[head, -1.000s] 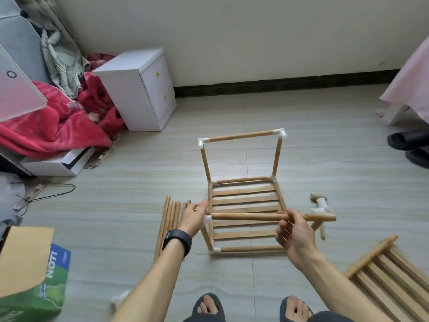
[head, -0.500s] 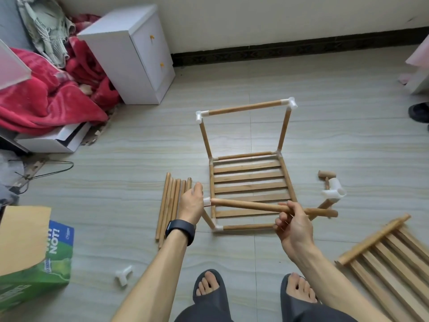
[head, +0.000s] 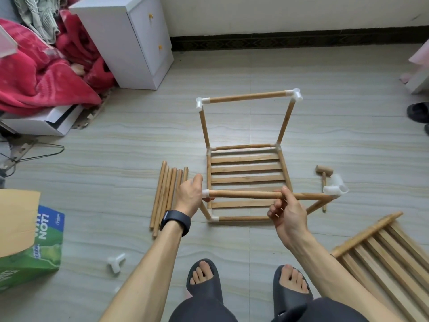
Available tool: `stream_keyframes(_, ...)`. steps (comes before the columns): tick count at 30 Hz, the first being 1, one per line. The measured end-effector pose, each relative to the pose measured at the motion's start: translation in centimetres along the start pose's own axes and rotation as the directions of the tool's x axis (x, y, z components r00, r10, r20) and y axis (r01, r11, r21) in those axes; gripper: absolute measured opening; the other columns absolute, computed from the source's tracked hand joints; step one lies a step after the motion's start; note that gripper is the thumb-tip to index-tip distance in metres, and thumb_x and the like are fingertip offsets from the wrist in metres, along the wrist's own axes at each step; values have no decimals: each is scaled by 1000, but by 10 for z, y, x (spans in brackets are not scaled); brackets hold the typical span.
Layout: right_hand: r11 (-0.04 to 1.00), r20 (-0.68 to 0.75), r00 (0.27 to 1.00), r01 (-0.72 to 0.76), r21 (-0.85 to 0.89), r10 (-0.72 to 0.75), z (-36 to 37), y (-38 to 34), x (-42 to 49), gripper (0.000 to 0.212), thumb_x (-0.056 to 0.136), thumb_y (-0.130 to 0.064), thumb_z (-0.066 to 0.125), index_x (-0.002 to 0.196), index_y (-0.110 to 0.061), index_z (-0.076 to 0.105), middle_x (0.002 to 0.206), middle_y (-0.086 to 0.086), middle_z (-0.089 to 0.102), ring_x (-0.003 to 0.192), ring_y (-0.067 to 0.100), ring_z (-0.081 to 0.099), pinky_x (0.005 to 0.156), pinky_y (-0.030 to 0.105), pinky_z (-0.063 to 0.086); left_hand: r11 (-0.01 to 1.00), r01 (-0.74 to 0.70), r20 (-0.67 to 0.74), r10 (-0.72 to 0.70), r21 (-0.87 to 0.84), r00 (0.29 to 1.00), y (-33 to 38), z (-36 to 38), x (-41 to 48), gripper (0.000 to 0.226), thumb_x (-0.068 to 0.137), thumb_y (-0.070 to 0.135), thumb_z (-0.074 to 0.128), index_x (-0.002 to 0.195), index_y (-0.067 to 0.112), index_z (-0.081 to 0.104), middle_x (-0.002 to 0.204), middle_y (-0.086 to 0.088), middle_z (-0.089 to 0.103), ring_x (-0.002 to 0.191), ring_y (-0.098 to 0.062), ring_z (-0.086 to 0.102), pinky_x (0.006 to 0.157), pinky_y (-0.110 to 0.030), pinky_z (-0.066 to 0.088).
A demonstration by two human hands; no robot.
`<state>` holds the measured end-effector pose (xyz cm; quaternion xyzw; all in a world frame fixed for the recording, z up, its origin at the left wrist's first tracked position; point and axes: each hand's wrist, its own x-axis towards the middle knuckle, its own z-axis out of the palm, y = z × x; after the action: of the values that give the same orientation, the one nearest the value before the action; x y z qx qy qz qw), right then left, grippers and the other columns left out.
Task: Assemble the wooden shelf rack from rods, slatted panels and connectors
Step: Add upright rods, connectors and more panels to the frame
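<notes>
A partly built rack (head: 246,168) stands on the floor: a slatted panel framed by rods, two uprights at the back joined by a top rod with white corner connectors. My right hand (head: 286,211) grips a horizontal wooden rod (head: 246,194) across the rack's front. Its left end sits in a white connector (head: 205,193) that my left hand (head: 190,195) holds on the front-left upright. The rod's right end reaches a white connector (head: 335,188) on a leaning rod.
Several loose rods (head: 166,194) lie left of the rack. A small wooden mallet (head: 323,175) lies to the right, a second slatted panel (head: 385,256) at the lower right. A spare white connector (head: 116,262) lies near a green box (head: 30,242). A white cabinet (head: 132,38) stands behind.
The view has tilted down and closer. The rod's right end has come up against the white connector on the leaning rod; both hands keep their hold.
</notes>
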<state>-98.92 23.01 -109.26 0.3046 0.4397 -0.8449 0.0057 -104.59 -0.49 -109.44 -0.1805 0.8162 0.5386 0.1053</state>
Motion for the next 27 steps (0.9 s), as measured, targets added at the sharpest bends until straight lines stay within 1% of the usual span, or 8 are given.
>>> stream_keyframes(5,996,98,994,57,-64,-51,5,0,-11,28,104,-28,56,82,-15,65,56,1,51,49,14,50,48,26,43,998,-11,-16,10,-62,1000,0,-2,-1,49,103,43,33,68,14,52,61,-5,72,63,-21,73,59,-31,48)
stream_keyframes(10,991,130,988,98,-94,-86,15,-9,-4,29,102,-30,58,86,-10,72,52,0,47,46,14,47,47,25,41,988,-22,-75,11,-155,997,-3,5,-13,48,105,42,34,68,14,47,51,3,66,55,-15,71,42,-17,45)
stream_keyframes(14,993,128,990,68,-101,-55,24,-3,5,31,102,-30,59,80,-12,72,50,0,45,44,14,45,47,26,39,974,-10,-117,-17,-228,993,-12,6,-17,44,106,42,36,74,14,49,58,-8,68,60,-22,73,54,-30,52)
stream_keyframes(16,993,135,990,43,-113,-28,28,1,8,33,103,-28,58,78,-12,72,49,0,45,43,15,46,46,26,38,976,-15,-143,-16,-216,990,-18,5,-19,43,106,43,36,76,14,48,67,-16,69,64,-27,73,51,-29,51)
stream_keyframes(19,989,201,979,-16,-148,46,24,-1,3,35,102,-30,58,79,-14,78,54,1,52,49,15,52,48,26,44,982,-9,-113,-12,-190,994,-23,-7,-21,46,106,44,34,80,11,52,68,-15,71,62,-24,73,48,-27,49)
stream_keyframes(23,969,216,964,-101,-227,152,28,-10,-2,39,103,-41,56,81,-17,79,63,1,60,54,12,54,52,24,44,996,-4,-48,-1,-93,999,-13,-16,-20,51,106,50,30,92,9,57,74,-17,74,71,-26,74,70,-40,57)
stream_keyframes(25,951,181,968,-118,-285,175,25,-17,-2,41,102,-44,57,78,-17,77,67,2,65,54,12,54,51,24,45,999,-39,-40,40,27,998,-5,-13,-20,59,105,55,29,92,4,56,80,-20,73,74,-25,74,67,-35,54)
stream_keyframes(27,896,196,965,-73,-438,174,7,-27,-7,36,100,-47,59,93,-15,73,77,4,72,58,13,59,53,26,50,992,-73,-26,76,102,997,3,-11,-18,55,105,54,30,90,7,55,83,-19,70,78,-26,72,70,-37,53)
